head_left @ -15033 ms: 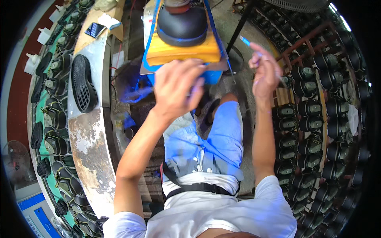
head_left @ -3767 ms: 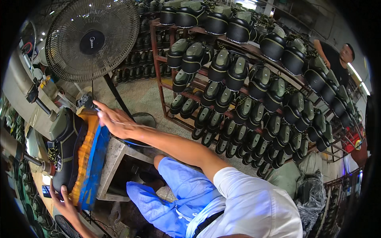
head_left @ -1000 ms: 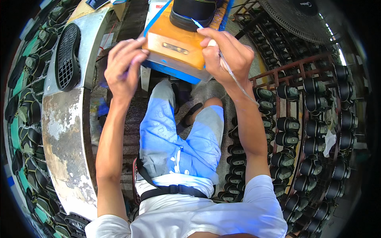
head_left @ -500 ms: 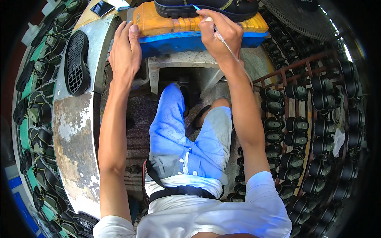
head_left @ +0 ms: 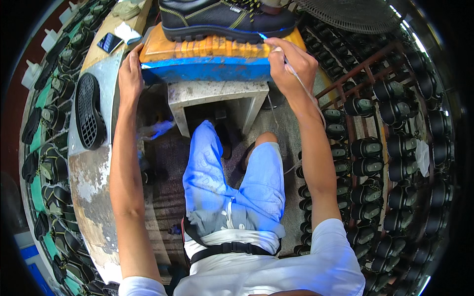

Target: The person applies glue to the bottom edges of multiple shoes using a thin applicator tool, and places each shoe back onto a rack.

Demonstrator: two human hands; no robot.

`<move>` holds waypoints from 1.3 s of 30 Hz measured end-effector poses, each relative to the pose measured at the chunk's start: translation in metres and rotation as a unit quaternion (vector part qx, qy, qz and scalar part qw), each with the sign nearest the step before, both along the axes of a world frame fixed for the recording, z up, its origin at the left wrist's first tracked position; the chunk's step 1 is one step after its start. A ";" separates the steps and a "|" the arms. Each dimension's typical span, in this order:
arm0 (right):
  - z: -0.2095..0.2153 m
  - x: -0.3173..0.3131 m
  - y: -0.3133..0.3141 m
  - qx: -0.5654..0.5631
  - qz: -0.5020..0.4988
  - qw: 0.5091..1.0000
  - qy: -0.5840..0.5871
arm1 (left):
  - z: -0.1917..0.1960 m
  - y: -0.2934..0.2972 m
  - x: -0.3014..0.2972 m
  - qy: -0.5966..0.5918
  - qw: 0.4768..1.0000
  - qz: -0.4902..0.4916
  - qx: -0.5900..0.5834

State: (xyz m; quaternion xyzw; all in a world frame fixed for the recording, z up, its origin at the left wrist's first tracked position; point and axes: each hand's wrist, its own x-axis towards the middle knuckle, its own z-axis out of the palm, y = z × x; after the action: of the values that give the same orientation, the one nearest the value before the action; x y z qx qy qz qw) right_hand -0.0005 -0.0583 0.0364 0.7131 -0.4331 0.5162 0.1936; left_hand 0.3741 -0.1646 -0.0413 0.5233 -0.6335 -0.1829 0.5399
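Observation:
A black work shoe (head_left: pixel 212 20) with yellow stitching stands on an orange pad (head_left: pixel 173 48) over a blue block (head_left: pixel 197 71). My right hand (head_left: pixel 298 69) is closed round a pen-like tool (head_left: pixel 263 36) with a thin cord trailing along my forearm. Its blue-lit tip meets the side of the shoe near the lower edge, right of the laces. At the pad's left end, my left hand (head_left: pixel 131 74) rests against the corner with fingers stretched out, holding nothing I can see.
A loose black sole (head_left: pixel 90 111) lies on the worn metal bench at left, below a phone (head_left: pixel 109 43). A conveyor (head_left: pixel 39 123) with shoes runs along the far left. Shoe racks (head_left: pixel 368 148) fill the right, under a round fan guard (head_left: pixel 345 15). A metal stand (head_left: pixel 217 91) supports the block.
The tool's tip has moved right along the shoe's lower side. My left hand has slid from the pad's top corner to its left end. The whole view has shifted, showing more of the shoe.

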 end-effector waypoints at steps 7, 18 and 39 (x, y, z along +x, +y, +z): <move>0.033 -0.021 0.025 0.018 0.011 1.000 -0.014 | -0.010 -0.055 0.019 0.072 0.997 -0.028 0.030; 0.011 0.022 0.047 0.339 0.190 0.870 -0.305 | -0.001 0.114 -0.076 0.341 0.940 -0.003 0.006; -0.018 -0.021 -0.059 0.232 0.060 0.961 -0.138 | 0.170 -0.003 -0.129 -0.252 0.928 -0.267 -0.066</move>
State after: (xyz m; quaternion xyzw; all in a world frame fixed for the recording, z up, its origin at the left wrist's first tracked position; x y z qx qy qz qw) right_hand -0.0218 -0.1170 0.0185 0.6847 -0.5202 0.5056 -0.0704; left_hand 0.2451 -0.1680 0.1288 0.3266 -0.8755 -0.1401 0.3273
